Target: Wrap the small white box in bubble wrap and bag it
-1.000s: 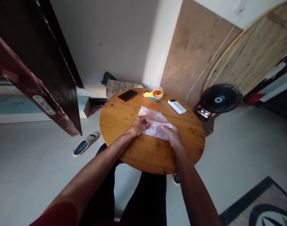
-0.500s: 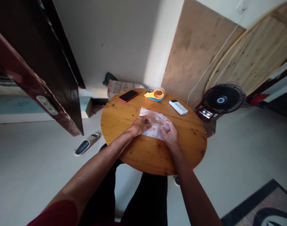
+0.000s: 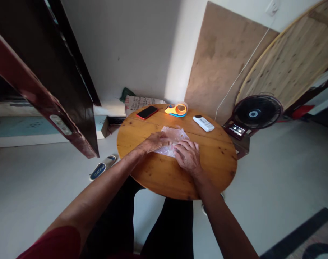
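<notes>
A crinkled, clear sheet of bubble wrap (image 3: 177,133) lies on the round wooden table (image 3: 164,180), partly folded over. My left hand (image 3: 152,142) is closed on its left side, thumb and fingers at the fold. My right hand (image 3: 188,155) lies palm down across the right part, fingers stretched out and pressing on it. Whatever lies under the fold is covered by the plastic and my fingers.
Along the table's far side are a red-edged phone (image 3: 147,112), an orange and blue tape dispenser (image 3: 177,110) and a white box-like device (image 3: 203,123). A dark fan (image 3: 254,114) stands at the right. A door (image 3: 53,108) hangs open at the left.
The near part of the bubble wrap has been folded over, hiding the small white item with red marks. My right hand has gone from pinching the edge to lying flat; my left has shifted left.
</notes>
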`<state>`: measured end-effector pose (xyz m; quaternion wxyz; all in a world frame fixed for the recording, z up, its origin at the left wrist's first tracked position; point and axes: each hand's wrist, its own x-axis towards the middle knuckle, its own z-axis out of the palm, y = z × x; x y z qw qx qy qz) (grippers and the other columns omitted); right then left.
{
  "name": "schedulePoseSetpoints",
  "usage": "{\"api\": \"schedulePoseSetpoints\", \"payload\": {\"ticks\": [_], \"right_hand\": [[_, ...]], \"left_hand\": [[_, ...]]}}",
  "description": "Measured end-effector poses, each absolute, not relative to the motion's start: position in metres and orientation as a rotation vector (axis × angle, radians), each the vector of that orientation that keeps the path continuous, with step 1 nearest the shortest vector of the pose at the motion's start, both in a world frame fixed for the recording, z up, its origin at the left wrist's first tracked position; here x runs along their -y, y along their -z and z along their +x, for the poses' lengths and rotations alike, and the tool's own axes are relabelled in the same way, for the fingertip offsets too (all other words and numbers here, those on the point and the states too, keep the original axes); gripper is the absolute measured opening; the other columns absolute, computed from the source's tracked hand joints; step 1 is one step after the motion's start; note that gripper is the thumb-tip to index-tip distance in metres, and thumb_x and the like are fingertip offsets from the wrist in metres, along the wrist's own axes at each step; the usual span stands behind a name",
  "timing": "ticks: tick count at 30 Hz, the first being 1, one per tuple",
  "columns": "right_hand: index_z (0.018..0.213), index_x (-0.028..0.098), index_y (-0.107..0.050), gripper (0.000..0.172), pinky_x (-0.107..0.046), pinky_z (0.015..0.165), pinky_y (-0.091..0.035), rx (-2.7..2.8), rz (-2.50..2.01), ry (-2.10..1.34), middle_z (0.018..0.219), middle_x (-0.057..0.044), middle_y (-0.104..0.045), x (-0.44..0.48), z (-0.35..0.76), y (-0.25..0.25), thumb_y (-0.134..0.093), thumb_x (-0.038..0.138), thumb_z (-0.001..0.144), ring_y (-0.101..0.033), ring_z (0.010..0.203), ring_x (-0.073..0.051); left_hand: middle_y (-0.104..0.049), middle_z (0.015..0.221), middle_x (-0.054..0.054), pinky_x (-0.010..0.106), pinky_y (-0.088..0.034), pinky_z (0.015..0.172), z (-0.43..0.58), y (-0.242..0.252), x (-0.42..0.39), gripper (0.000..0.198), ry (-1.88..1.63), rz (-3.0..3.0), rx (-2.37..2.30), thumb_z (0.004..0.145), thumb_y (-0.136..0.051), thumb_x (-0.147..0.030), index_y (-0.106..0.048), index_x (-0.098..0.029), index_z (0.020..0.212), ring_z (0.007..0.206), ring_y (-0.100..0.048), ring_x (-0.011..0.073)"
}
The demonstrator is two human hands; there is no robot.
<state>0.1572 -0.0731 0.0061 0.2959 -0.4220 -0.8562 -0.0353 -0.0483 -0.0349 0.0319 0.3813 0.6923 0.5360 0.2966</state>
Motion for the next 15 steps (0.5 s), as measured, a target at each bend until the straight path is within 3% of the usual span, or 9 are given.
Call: {"api": "schedulePoseSetpoints", "payload": {"ticks": [3,9,15], "right_hand": [[0.106,0.024,-0.065,0.026,-0.044,0.095,-0.028,2.289,-1.133,0.157,0.112,-0.007,-0.065,0.075,0.156,-0.007,-0.049,0.034,0.089,-0.047,0.115,-0.027],[0.116,0.026,-0.063,0.03,-0.041,0.091,-0.027,2.327,-1.184,0.245,0.112,-0.006,-0.063,0.078,0.155,-0.008,-0.048,0.03,0.09,-0.049,0.104,-0.024],[0.113,0.027,-0.064,0.028,-0.041,0.09,-0.026,2.334,-1.18,0.284,0.109,-0.006,-0.062,0.078,0.154,-0.008,-0.048,0.031,0.09,-0.049,0.101,-0.024]], "left_hand": [[-0.065,0.084,0.002,0.021,-0.039,0.057,-0.062,-0.033,0.038,0.036,-0.721,1.802,-1.387,0.071,-0.064,-0.04,-0.066,-0.016,0.096,0.069,-0.055,0.0136],[-0.07,0.087,0.002,0.018,-0.041,0.056,-0.053,-0.028,0.031,0.029,-0.477,1.88,-1.629,0.077,-0.055,-0.024,-0.066,-0.016,0.103,0.069,-0.06,0.0123],[-0.071,0.088,0.007,0.023,-0.044,0.062,-0.051,-0.036,0.025,0.021,-0.32,1.988,-1.764,0.072,-0.06,-0.027,-0.07,-0.016,0.088,0.083,-0.066,0.022]]}}
